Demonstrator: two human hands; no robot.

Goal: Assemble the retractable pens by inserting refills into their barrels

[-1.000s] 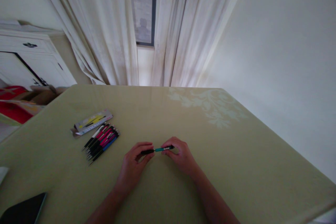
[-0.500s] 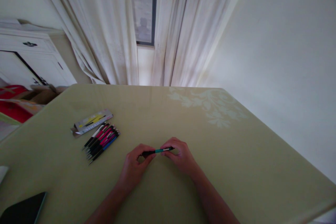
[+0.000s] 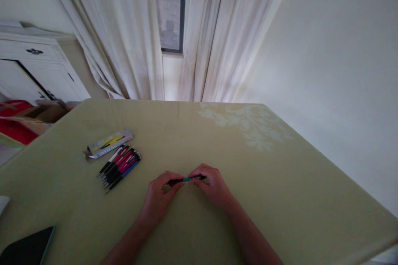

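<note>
A pen with a teal barrel and a black grip lies level between my two hands, just over the table. My left hand pinches its black end between thumb and fingers. Around the other end, near the clip, the thumb and fingers of my right hand are closed. Parts of the barrel are covered by my fingertips. To the left, several pens in white, pink, purple and blue with black grips lie side by side, apart from my hands.
An opened pen box lies behind the row of pens. A dark flat device rests at the near left of the green-covered table. Left of the table are a red bag and boxes and a white cabinet; a wall rises at right.
My right hand has shifted very slightly left along the pen, and the clip side looks turned, with less teal showing. My left hand stays in place.
</note>
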